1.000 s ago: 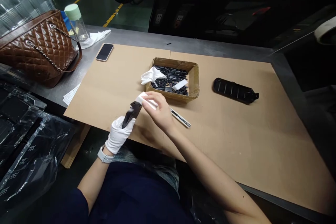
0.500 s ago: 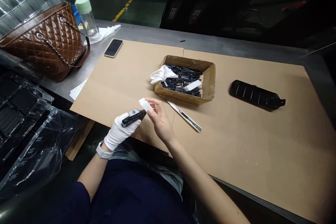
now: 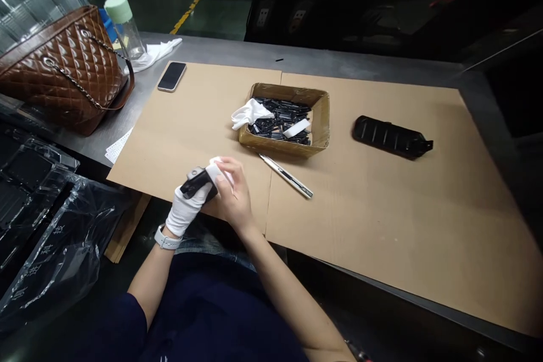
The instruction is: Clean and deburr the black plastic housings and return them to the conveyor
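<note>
In a white glove, my left hand (image 3: 184, 212) is closed around a black plastic part (image 3: 196, 183) with a grey end, held over the table's near edge. Bare, my right hand (image 3: 235, 198) pinches a white block (image 3: 213, 172) against the upper side of that part. Its fingers hide some of the block. Beyond the hands stands a cardboard box (image 3: 283, 149) holding many small black pieces (image 3: 282, 116), a white cloth (image 3: 250, 113) and another white block (image 3: 297, 128). A silver cutter knife (image 3: 286, 176) lies in front of the box.
A ribbed black plastic part (image 3: 391, 137) lies on the cardboard sheet (image 3: 382, 220) at right. At the left are a phone (image 3: 172, 77), a brown quilted bag (image 3: 68, 68) and a green-lidded bottle (image 3: 124, 25). Plastic-wrapped black parts (image 3: 38, 181) fill the lower left.
The white block has moved from beyond the part's tip onto its upper side, and my right hand has come closer to my left. The whole view has shifted slightly.
</note>
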The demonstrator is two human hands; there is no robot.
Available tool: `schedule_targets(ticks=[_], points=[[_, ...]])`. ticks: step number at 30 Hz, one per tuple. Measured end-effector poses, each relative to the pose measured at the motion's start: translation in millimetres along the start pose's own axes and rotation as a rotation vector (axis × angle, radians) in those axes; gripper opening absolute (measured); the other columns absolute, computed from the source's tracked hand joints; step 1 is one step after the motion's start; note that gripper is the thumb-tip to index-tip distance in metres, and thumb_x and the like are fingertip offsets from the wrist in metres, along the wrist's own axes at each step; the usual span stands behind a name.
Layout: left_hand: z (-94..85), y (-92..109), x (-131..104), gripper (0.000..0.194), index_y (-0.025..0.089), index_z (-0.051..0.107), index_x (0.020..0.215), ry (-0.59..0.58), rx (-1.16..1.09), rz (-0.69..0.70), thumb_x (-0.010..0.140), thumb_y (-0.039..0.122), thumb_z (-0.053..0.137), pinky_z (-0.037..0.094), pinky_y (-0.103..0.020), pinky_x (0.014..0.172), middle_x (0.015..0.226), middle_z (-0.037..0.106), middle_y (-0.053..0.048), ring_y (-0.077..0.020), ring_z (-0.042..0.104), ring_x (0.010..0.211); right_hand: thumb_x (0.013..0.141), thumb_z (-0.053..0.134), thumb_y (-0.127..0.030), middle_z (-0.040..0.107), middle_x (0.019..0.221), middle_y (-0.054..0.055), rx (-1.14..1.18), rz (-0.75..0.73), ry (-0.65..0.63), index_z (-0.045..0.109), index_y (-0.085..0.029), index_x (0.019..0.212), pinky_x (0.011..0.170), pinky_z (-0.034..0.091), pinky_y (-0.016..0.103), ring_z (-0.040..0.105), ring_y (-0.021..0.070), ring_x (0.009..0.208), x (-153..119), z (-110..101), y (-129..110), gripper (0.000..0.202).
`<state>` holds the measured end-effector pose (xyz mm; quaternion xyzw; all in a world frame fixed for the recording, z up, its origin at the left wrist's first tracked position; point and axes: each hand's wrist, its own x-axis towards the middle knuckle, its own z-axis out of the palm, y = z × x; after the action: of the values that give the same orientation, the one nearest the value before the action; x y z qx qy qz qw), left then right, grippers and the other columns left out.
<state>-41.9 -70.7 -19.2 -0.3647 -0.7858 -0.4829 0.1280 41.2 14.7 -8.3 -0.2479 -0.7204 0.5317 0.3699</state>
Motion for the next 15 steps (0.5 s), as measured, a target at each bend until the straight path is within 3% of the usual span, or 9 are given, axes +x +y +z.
schedule_targets(ticks=[3,5,7,10,15], points=[[-1.4,-4.8,-0.8,0.028,0.017,0.065,0.097,-0.129,-0.337,-0.322,0.077,0.036,0.062,0.055,-0.028,0.08,0.096,0.07,-0.008,-0.0178,0.068,0.086,0.089,0.042,-0.038,0.062,0.089,0.006,0.082,0.185,-0.046,0.057,-0.021,0.094,0.082,0.051,0.04,0.061,0.0212,0.089,-2.3,6.9,20.0,0.023],[-1.7,-6.2,-2.4,0.036,0.017,0.06,0.107,-0.083,-0.541,-0.591,0.079,0.04,0.059,0.054,-0.03,0.085,0.108,0.067,-0.009,-0.019,0.066,0.096,0.089,0.042,-0.039,0.062,0.09,0.006,0.08,0.196,-0.04,0.057,-0.02,0.096,0.081,0.052,0.039,0.061,0.0207,0.089,-8.2,8.4,28.4,0.025],[-1.2,-5.4,-2.9,0.04,0.017,0.057,0.113,-0.04,-0.595,-0.737,0.085,0.046,0.049,0.056,-0.03,0.082,0.109,0.066,-0.01,-0.0184,0.066,0.095,0.089,0.041,-0.039,0.06,0.102,0.008,0.09,0.19,-0.013,0.055,-0.021,0.103,0.089,0.048,0.041,0.058,0.021,0.1,-17.5,9.7,29.6,0.027],[0.0,-0.4,1.2,0.046,0.018,0.057,0.114,-0.062,-0.57,-0.798,0.091,0.051,0.033,0.057,-0.029,0.076,0.104,0.068,-0.008,-0.0164,0.068,0.087,0.091,0.041,-0.038,0.054,0.116,0.01,0.118,0.134,0.088,0.052,-0.023,0.109,0.099,0.042,0.044,0.052,0.0217,0.114,-32.1,14.8,20.6,0.026],[-1.9,14.9,12.4,0.06,0.022,0.057,0.118,-0.173,-0.514,-0.76,0.088,0.064,0.027,0.055,-0.027,0.076,0.113,0.065,-0.007,-0.0172,0.065,0.097,0.092,0.04,-0.031,0.044,0.124,0.012,0.076,-0.007,0.269,0.043,-0.027,0.118,0.097,0.044,0.047,0.047,0.0228,0.12,-37.6,21.8,3.2,0.027]])
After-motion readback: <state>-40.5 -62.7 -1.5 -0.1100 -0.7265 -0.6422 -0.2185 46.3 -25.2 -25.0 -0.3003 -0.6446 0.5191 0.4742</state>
